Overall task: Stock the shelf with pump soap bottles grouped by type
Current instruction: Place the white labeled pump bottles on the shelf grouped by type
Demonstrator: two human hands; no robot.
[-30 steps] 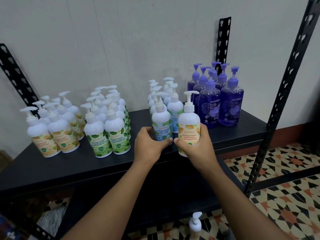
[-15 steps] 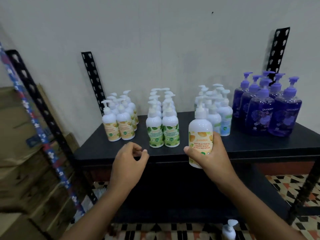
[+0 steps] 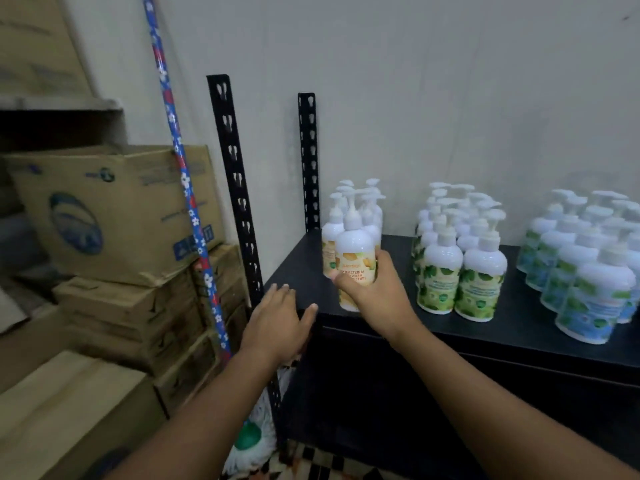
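My right hand (image 3: 375,297) grips a white pump bottle with an orange label (image 3: 354,252), upright at the front left of the black shelf (image 3: 485,332). Just behind it stands the group of orange-label bottles (image 3: 367,211). To the right stand the green-leaf-label bottles (image 3: 457,258), then the blue-green-label bottles (image 3: 588,268) at the right edge. My left hand (image 3: 277,322) hovers with straight fingers over the shelf's front left corner, holding nothing.
Black slotted shelf posts (image 3: 239,192) rise at the shelf's left end. Stacked cardboard boxes (image 3: 114,216) fill the left side. A mop with a blue flowered handle (image 3: 183,174) leans between the boxes and the post; its head (image 3: 254,441) lies on the patterned floor.
The view has swung left. My right hand carried the orange-label bottle leftward past the green group to the orange group. My left hand opened out and moved to the shelf's left corner.
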